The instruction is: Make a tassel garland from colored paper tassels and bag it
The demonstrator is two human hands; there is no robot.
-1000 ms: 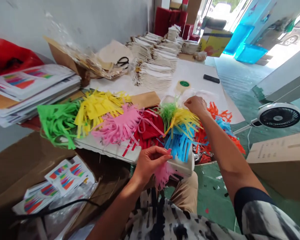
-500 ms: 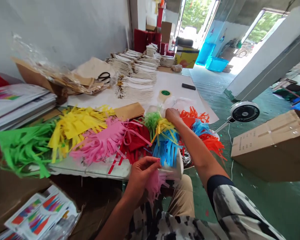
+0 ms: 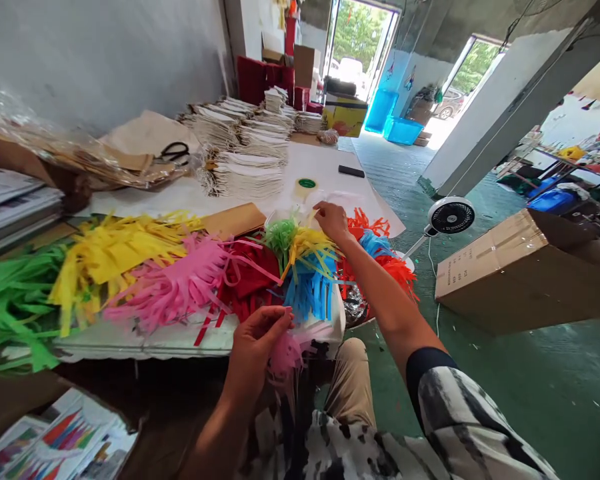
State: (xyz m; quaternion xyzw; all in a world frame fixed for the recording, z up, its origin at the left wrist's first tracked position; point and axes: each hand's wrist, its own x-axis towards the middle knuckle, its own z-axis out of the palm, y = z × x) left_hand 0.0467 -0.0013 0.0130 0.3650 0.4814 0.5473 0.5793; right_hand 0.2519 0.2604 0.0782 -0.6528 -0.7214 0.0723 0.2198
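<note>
My left hand (image 3: 254,345) is closed on a pink fringed paper piece (image 3: 286,355) at the table's near edge. In front of it lie stacked fringed pieces: blue (image 3: 307,293), yellow (image 3: 307,247) and light green (image 3: 280,233). My right hand (image 3: 331,220) reaches over them and pinches at the far end of the yellow strips. Piles of fringed paper spread left along the table: red (image 3: 253,277), pink (image 3: 173,287), yellow (image 3: 113,253) and green (image 3: 10,310). An orange and blue pile (image 3: 380,250) lies under my right forearm.
A tape roll (image 3: 306,188), a dark phone-like thing (image 3: 351,171), scissors (image 3: 174,153) and stacks of white paper bags (image 3: 243,150) sit farther along the white table (image 3: 325,167). A small fan (image 3: 450,217) and a cardboard box (image 3: 520,270) stand on the green floor at right. Printed sheets (image 3: 60,437) lie lower left.
The view has swung right and up, shifting everything leftward. My right hand stays at the far end of the yellow strips, and my left hand keeps its hold on the pink piece.
</note>
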